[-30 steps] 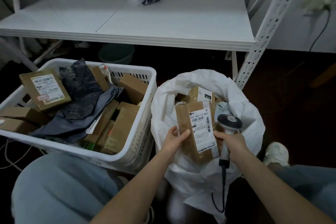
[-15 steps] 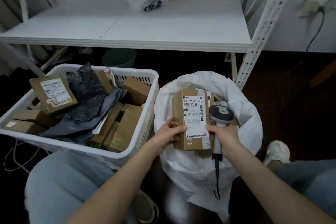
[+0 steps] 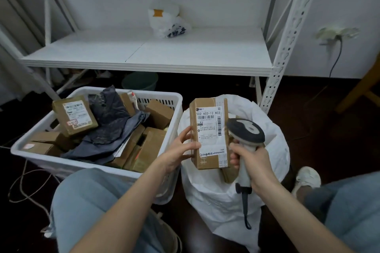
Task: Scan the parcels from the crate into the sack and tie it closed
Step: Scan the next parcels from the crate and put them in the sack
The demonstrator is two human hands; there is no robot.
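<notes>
Parcel (image 3: 207,129) upright above sack (image 3: 273,150), pinched by left hand (image 3: 176,156) fingers; right hand (image 3: 250,162) fingers wrap scanner (image 3: 245,131).

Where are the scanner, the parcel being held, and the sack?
scanner (image 3: 245,129), head view, on its dark head.
parcel (image 3: 207,127), head view, on its white label.
sack (image 3: 275,150), head view, on its right wall.

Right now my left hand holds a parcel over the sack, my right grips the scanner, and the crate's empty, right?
The crate isn't empty: the head view shows boxes and a grey bag inside. Left hand on parcel over sack, right hand on scanner: correct.
</notes>
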